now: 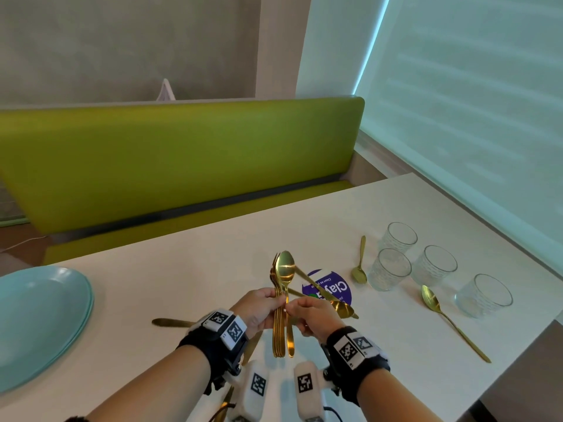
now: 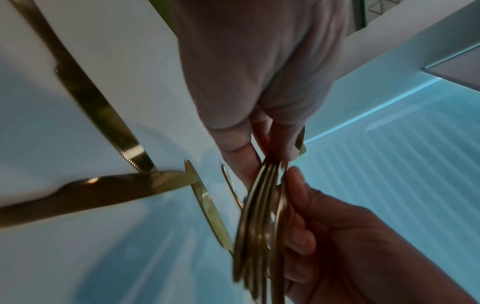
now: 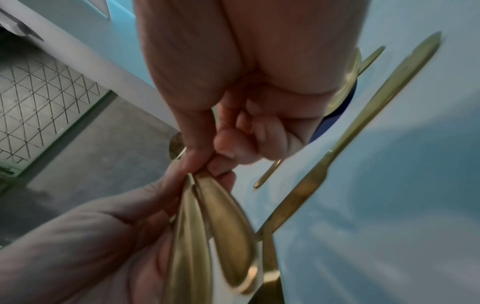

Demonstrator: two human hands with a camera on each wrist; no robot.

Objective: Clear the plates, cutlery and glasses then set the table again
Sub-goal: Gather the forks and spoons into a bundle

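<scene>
the left hand (image 1: 259, 309) grips a bundle of gold forks and spoons (image 1: 281, 303) upright above the table (image 1: 189, 278), while the right hand (image 1: 313, 315) pinches one spoon handle, likely squaring the stack; loose spoons and four glasses (image 1: 393, 269) lie to the right.

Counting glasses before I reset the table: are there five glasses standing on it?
No, the head view shows four glasses standing on the table, grouped near its right end beside two loose gold spoons.
</scene>
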